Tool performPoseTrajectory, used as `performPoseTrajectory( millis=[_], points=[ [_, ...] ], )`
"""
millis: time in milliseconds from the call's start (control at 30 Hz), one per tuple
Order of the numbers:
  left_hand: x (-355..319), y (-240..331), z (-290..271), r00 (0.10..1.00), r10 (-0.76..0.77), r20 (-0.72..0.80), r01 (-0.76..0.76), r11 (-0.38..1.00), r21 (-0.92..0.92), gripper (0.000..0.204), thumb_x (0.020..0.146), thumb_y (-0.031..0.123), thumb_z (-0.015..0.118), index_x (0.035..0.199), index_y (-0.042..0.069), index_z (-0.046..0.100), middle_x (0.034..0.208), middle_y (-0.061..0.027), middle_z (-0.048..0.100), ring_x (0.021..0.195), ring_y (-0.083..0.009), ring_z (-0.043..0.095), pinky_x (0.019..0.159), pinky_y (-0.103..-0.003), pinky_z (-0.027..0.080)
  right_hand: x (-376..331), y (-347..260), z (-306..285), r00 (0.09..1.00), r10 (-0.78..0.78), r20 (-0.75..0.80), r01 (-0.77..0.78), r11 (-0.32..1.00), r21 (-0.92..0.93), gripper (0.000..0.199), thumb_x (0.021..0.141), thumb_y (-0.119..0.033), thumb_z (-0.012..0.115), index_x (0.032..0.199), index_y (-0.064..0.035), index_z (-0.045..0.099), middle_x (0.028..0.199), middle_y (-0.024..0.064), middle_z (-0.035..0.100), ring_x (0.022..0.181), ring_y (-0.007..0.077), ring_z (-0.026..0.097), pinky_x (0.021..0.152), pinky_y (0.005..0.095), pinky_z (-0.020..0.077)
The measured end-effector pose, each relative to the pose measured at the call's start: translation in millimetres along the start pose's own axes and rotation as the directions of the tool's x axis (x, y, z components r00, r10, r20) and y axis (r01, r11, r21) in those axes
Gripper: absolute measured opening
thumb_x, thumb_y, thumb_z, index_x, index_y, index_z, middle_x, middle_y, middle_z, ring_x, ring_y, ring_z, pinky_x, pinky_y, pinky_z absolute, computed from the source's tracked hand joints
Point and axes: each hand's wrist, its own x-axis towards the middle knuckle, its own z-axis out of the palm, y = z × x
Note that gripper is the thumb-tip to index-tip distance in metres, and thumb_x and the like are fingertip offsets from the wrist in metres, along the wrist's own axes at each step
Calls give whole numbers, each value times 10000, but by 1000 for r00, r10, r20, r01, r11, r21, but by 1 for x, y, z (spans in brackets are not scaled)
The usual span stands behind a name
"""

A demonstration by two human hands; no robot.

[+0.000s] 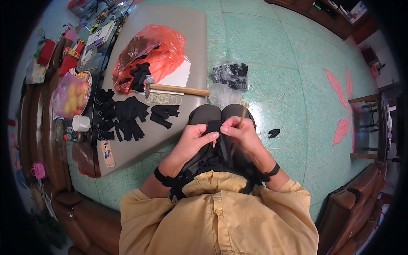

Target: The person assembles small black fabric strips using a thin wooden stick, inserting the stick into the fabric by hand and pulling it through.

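Above my lap, my left hand pinches a black fabric strip between thumb and fingers. My right hand closes on the same strip at its right edge. A thin tan strand, perhaps a stretched rubber band or a stick, stands up by the right fingers; its exact kind is unclear. More black strips lie across my lap. To my left, on the grey bench, several bundles of black strips lie in a heap, and a smaller bundle rests nearer my knee.
A wooden-handled hammer lies by pale rubber bands and a red plastic bag on the bench. A clear bag of black pieces and one black piece are on the green floor. A white mug stands at left.
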Motion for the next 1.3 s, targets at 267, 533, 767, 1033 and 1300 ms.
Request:
performPoseTrajectory(
  millis=[267, 533, 767, 1033, 1300],
  points=[
    [0, -13, -1, 1000, -6, 7, 6, 996, -89, 108, 861, 91, 587, 894, -8, 615, 755, -10, 592, 671, -66, 537, 614, -206, 440, 8, 7, -11, 970, 116, 212, -174, 944, 280, 83, 830, -95, 613, 808, -28, 569, 553, -50, 431, 399, 25, 295, 381, 198, 188],
    [0, -16, -5, 991, 62, -117, -60, 998, 13, 113, 864, 88, 589, 791, 2, 590, 731, 19, 576, 662, -35, 493, 605, -187, 402, 9, -1, -4, 995, 47, 93, -53, 997, 65, 151, 849, -183, 631, 842, -37, 594, 641, -60, 486, 515, 19, 399, 436, 184, 286],
    [3, -8, -11, 997, 33, -72, -33, 999, -11, 90, 862, 72, 593, 843, -14, 611, 760, 10, 596, 692, -45, 525, 642, -188, 432, 2, 13, -11, 995, 7, 98, 11, 982, -188, 153, 827, -139, 661, 874, -6, 601, 772, -41, 544, 691, 29, 458, 603, 197, 385],
    [4, -13, -12, 991, 88, -103, -69, 981, 179, 148, 821, 53, 649, 708, 1, 570, 684, 25, 566, 646, -10, 484, 543, -186, 412, -1, 1, 10, 839, -540, 61, 494, 712, -499, 118, 761, -45, 670, 863, -12, 621, 773, 29, 546, 598, 90, 466, 545, 220, 366],
    [0, -6, -6, 996, 85, -2, -83, 977, 197, 142, 849, 74, 610, 743, -18, 591, 698, 0, 584, 654, -31, 503, 573, -188, 413, -2, 0, 5, 840, -511, 184, 517, 646, -561, 94, 768, -27, 623, 804, 8, 543, 756, 82, 515, 598, 161, 522, 529, 274, 416]
  ],
)
